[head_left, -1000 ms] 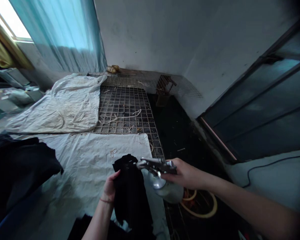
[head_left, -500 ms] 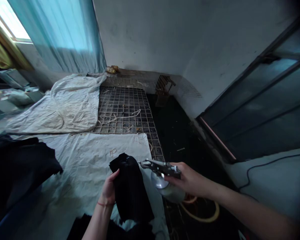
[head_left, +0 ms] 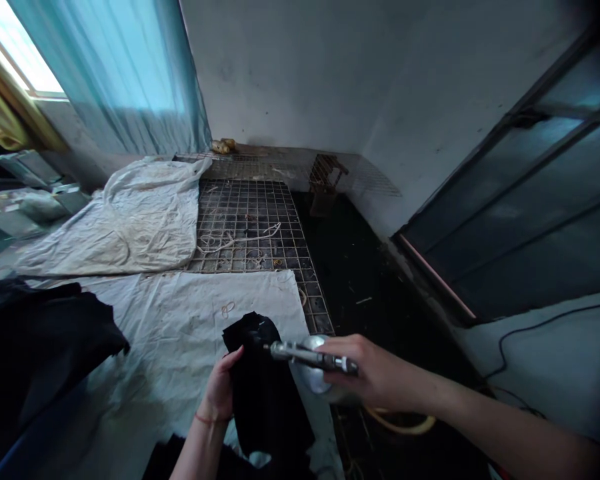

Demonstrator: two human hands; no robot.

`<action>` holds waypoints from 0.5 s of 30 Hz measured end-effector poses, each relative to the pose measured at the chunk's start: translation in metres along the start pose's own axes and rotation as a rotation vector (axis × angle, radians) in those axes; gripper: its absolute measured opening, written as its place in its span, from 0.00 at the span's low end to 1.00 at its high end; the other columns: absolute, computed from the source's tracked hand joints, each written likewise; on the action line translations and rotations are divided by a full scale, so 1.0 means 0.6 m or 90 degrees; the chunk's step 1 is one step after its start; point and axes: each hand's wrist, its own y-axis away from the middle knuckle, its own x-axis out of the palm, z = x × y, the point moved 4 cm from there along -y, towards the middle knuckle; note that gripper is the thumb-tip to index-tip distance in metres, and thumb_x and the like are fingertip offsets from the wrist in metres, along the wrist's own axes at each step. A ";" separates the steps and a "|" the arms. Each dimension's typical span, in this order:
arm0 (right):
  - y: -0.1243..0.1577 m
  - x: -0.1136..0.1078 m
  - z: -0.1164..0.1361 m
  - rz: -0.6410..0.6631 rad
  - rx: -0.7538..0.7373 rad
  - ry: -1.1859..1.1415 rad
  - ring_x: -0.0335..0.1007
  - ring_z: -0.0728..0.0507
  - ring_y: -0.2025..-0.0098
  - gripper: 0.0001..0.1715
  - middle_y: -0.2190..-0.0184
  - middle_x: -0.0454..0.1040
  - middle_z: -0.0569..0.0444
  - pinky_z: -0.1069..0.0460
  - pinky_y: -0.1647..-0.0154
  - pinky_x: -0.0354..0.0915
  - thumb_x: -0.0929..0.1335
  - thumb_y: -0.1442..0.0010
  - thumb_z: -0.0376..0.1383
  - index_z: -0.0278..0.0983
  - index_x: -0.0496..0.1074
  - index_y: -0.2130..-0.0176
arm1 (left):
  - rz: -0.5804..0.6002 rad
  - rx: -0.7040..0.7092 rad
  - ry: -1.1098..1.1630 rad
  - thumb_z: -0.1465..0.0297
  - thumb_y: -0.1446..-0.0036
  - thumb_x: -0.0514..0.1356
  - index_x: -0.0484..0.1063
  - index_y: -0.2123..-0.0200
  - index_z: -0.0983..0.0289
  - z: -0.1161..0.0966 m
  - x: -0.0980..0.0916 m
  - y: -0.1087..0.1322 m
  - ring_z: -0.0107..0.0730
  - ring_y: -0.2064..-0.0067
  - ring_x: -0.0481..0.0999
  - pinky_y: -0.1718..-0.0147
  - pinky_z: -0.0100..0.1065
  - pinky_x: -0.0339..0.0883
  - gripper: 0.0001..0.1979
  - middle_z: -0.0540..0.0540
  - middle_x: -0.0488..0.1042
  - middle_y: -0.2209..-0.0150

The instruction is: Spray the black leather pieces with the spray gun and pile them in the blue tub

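Observation:
My left hand (head_left: 220,385) grips the left edge of a black fabric piece (head_left: 267,407), its thumb lying on top. The piece is held up above a white cloth (head_left: 170,313) that covers part of the table. In my right hand (head_left: 353,363) is a metal spray gun (head_left: 305,355) with a silvery cup below it, partly hidden by the fingers. The gun's nozzle points left at the upper part of the black fabric and is close to it. I cannot tell whether any spray is coming out.
A heap of black fabric (head_left: 45,347) lies on the left. Beyond the white cloth are a wire grid (head_left: 245,213) with loose strings and a crumpled pale sheet (head_left: 140,220). A yellowish hose (head_left: 405,429) hangs below the gun. A wooden stool (head_left: 325,183) stands near the far wall.
The spray gun has moved left, and its nozzle is now over the black fabric instead of beside its edge. The gun is turned more upright. My left hand keeps its hold.

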 end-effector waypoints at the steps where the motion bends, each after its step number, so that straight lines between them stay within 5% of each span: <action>1: -0.003 0.001 -0.001 0.008 0.001 -0.002 0.64 0.49 0.69 0.11 0.71 0.70 0.55 0.55 0.67 0.60 0.66 0.40 0.40 0.35 0.71 0.68 | -0.011 0.016 -0.006 0.72 0.47 0.61 0.77 0.66 0.69 -0.001 -0.001 0.003 0.44 0.60 0.80 0.53 0.40 0.70 0.07 0.59 0.81 0.66; 15: -0.044 -0.010 -0.006 -0.056 0.025 0.016 0.63 0.49 0.71 0.11 0.74 0.69 0.57 0.55 0.69 0.60 0.67 0.42 0.40 0.34 0.70 0.71 | -0.043 0.091 -0.050 0.76 0.53 0.62 0.76 0.72 0.68 -0.010 0.005 0.019 0.37 0.71 0.80 0.68 0.33 0.72 0.03 0.56 0.81 0.72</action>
